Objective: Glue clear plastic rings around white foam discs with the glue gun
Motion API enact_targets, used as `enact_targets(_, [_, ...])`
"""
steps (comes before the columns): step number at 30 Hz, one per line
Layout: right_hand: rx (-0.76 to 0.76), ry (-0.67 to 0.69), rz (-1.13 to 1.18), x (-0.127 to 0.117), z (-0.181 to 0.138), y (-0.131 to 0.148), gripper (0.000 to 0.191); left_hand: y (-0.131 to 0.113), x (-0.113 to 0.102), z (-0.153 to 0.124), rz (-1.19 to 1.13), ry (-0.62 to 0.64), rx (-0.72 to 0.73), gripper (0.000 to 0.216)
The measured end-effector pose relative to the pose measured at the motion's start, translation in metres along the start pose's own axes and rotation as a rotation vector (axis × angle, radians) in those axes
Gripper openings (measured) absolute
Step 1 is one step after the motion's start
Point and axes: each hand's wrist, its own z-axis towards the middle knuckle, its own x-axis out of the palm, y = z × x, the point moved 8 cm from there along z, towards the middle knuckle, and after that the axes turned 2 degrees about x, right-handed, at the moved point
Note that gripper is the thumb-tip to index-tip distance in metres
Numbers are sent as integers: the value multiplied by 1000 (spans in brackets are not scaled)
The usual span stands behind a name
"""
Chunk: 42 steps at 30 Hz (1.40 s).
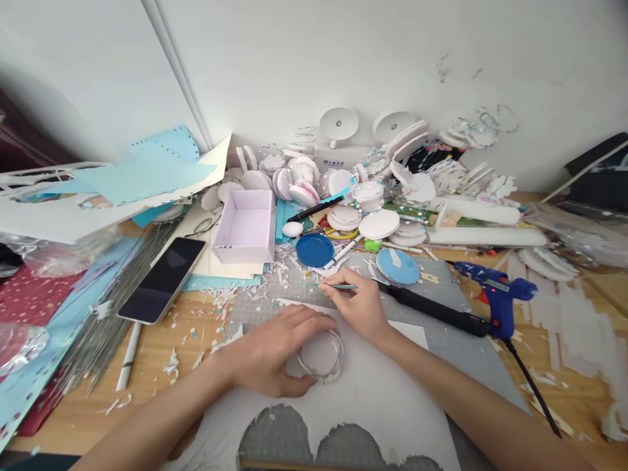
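White sheet (377, 405), lying on the grey cutting mat (464, 366), round bites out of its near edge, mat showing through. On my feed the ring (339, 353), pale with small bluish bits, lies flat on that sheet, in front of the wearer. Can't tell whether the white inside it is the sheet or a separate disc.

Left hand (282, 347): thumb and fingers spread in a C around the ring's left side, fingertips by the far edge, thumb by the near one; looks like contact. Right hand (356, 301): thumb and fingers pinching a thin green tool (338, 286), its tip pointing left, beyond the ring and apart from it. Tip too fine for me to identify.

Just beyond the right hand I log a long black-handled tool (432, 311), then a blue glue gun (495, 288) near its butt end. Past the hands: dark blue lid (314, 250), light blue disc (397, 265) to its right, heap of white discs (380, 224) behind. Left side: pale lilac box (245, 226), phone (161, 281) lying screen up, white pen (128, 356) by its near end. Paper scraps (223, 297) scattered around.
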Motion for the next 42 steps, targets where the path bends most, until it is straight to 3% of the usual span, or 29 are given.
enact_targets(5, [1, -33, -5, -14, -5, 7, 9, -5, -10, 0, -70, -63, 15, 78])
enact_targets(11, [7, -132, 4, -42, -13, 15, 11, -3, -28, -5, -220, -263, -15, 29])
enact_targets(14, [-20, -86, -15, -32, -8, 12, 11, 7, -33, -12, -274, -420, -82, 30])
enact_targets(18, [-76, 33, -46, -8, 0, 9, 8, 28, -45, -29, -407, -740, -196, 32])
enact_targets(22, [-109, 100, -84, 3, 1, 7, 6, 35, -53, -37, -425, -886, -220, 31])
enact_targets(29, [-59, 94, -107, 4, 0, -3, 4, 37, -59, -43, -415, -997, -259, 25])
enact_targets(35, [11, -1, -31, -7, 0, -1, 11, 38, -59, -47, -307, -1049, -313, 22])
enact_targets(39, [71, -70, 31, -23, -4, 4, 15, 38, -57, -43, -286, -979, -349, 21])
enact_targets(42, [192, -127, 207, -34, -13, -5, 19, 34, -55, -36, -235, -892, -353, 18])
